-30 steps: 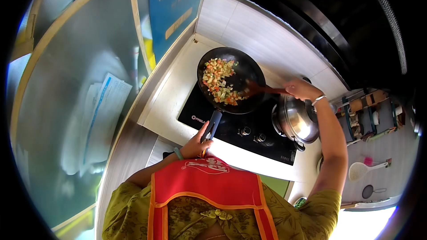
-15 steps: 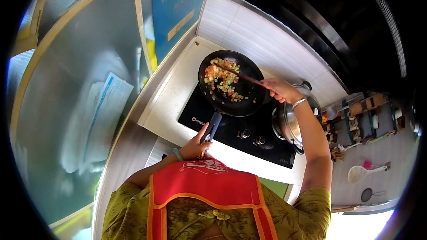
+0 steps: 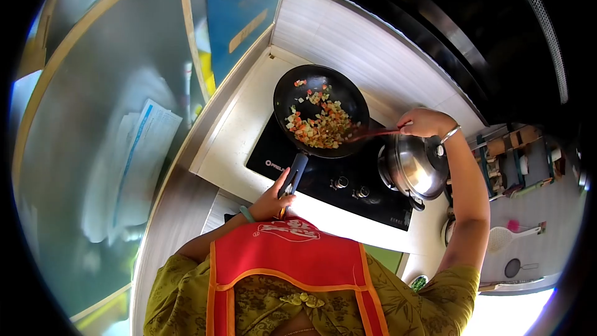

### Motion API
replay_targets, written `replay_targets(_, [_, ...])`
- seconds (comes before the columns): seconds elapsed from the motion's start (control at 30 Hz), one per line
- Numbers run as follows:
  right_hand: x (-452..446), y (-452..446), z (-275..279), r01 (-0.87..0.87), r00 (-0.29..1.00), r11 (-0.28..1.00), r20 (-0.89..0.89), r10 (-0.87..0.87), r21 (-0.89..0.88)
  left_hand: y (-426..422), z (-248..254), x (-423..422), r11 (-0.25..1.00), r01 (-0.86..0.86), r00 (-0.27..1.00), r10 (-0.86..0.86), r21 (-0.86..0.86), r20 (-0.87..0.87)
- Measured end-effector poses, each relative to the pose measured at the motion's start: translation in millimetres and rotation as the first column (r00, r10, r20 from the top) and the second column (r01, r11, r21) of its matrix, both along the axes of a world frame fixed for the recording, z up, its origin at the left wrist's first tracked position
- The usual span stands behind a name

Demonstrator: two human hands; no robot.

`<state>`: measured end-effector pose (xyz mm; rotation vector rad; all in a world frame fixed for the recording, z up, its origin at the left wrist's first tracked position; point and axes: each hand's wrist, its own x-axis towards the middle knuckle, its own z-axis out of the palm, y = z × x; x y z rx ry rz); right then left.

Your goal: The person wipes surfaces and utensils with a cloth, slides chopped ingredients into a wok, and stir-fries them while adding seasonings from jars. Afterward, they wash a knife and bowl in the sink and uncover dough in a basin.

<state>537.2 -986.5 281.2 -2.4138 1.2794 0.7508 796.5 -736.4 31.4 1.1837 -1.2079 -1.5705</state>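
Note:
My left hand (image 3: 270, 202) is closed around the dark handle (image 3: 298, 171) of a black frying pan (image 3: 291, 81), which is on the black cooktop (image 3: 317, 177). Chopped orange, white and green food (image 3: 320, 126) lies mostly in the pan's near half, with smaller bits scattered farther back. Beyond the pan's right side, my right hand (image 3: 426, 122) grips a reddish-brown wooden spatula (image 3: 385, 130). The spatula slants left and down over the pan's right rim, its far end blurred by motion beside the food.
A lidded steel pot (image 3: 413, 171) stands on the cooktop just right of the pan, beneath my right forearm. A black range hood (image 3: 410, 18) overhangs the back right. Racks and a hanging white skimmer (image 3: 500, 238) line the right wall. A glass panel (image 3: 93, 143) borders the left.
My right hand has moved right and slightly up, drawing the spatula from the pan's far left to its right side. The food has shifted toward the near side. My left hand stays on the handle.

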Motion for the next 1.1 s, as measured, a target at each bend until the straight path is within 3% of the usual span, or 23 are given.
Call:
replay_targets(0.07, [2,-2,-22,-0.024,0.996,1.0,-0.089,0.023,-0.015,-1,5,2,0.999,0.024,1.0,-0.024,0.028,-0.016])
replay_targets(0.1, [11,0,-36,0.136,0.99,0.989,-0.054,-0.133,0.05,0,7,2,0.997,0.044,0.998,-0.042,0.057,-0.038])
replay_targets(0.13, [20,3,-42,0.136,0.99,0.99,-0.054,-0.133,0.048,1,4,1,0.997,0.045,0.998,-0.042,0.055,-0.039])
replay_targets(0.2, [39,1,-45,0.233,0.932,0.972,0.278,-0.234,0.039,-1,-3,1,0.999,0.022,1.0,-0.023,-0.049,-0.013])
replay_targets(0.33, [60,-25,-68,0.225,0.891,0.972,0.417,-0.177,-0.069,0,7,3,0.998,0.047,0.999,-0.046,0.038,-0.025])
replay_targets(0.4, [73,-17,-83,0.36,0.843,0.932,0.41,-0.347,0.047,-1,-3,1,1.0,0.029,0.999,-0.029,-0.004,-0.017])
replay_targets(0.47, [73,11,-79,0.306,0.919,0.951,0.249,-0.306,0.04,-1,-13,3,0.999,0.009,1.0,-0.009,-0.042,-0.017])
replay_targets(0.53, [32,-10,-94,0.101,0.957,0.988,0.284,-0.065,-0.116,0,-18,0,1.0,-0.007,0.998,0.005,-0.03,-0.067])
replay_targets(0.6, [13,-15,-58,-0.001,0.988,0.98,0.15,0.031,-0.199,-1,-12,0,0.999,0.012,0.997,-0.015,-0.033,-0.082])
replay_targets(0.63, [16,-7,-33,0.01,0.989,0.98,0.145,0.019,-0.198,-1,-13,-1,0.999,-0.002,0.996,-0.002,-0.045,-0.088])
replay_targets(0.7, [29,11,16,-0.008,0.994,0.961,-0.108,-0.022,-0.277,0,-8,-1,0.999,-0.005,0.996,0.001,-0.037,-0.092])
replay_targets(0.73, [33,12,25,0.004,0.994,0.96,-0.103,-0.034,-0.28,-2,-11,-1,0.999,0.007,0.996,-0.01,-0.041,-0.088])
replay_targets(0.8, [44,14,34,-0.079,0.94,0.977,-0.34,0.008,-0.197,0,-17,0,1.0,0.021,0.983,-0.022,-0.006,-0.181])
replay_targets(0.83, [56,20,36,0.029,0.899,0.989,-0.428,-0.089,-0.146,0,-18,1,1.0,0.029,0.984,-0.03,-0.004,-0.176])
replay_targets(0.87, [50,14,20,0.035,0.901,0.989,-0.424,-0.094,-0.145,-1,-15,1,0.999,0.021,0.993,-0.026,-0.046,-0.118])
replay_targets(0.93, [32,-12,-36,0.016,0.985,0.992,-0.167,-0.036,-0.123,0,-12,2,0.996,0.008,0.998,-0.014,-0.092,-0.063])
replay_targets(0.97, [31,-16,-47,0.004,0.985,0.991,-0.17,-0.027,-0.131,1,-9,2,0.997,0.013,0.997,-0.019,-0.073,-0.074])
replay_targets(1.03, [30,-13,-62,-0.037,0.995,0.96,0.076,0.06,-0.278,1,-7,4,0.999,0.016,0.995,-0.021,-0.044,-0.095])
replay_targets(1.1, [26,-7,-48,-0.062,0.991,0.946,0.09,0.095,-0.319,0,-5,5,0.999,0.007,0.994,-0.012,-0.045,-0.106])
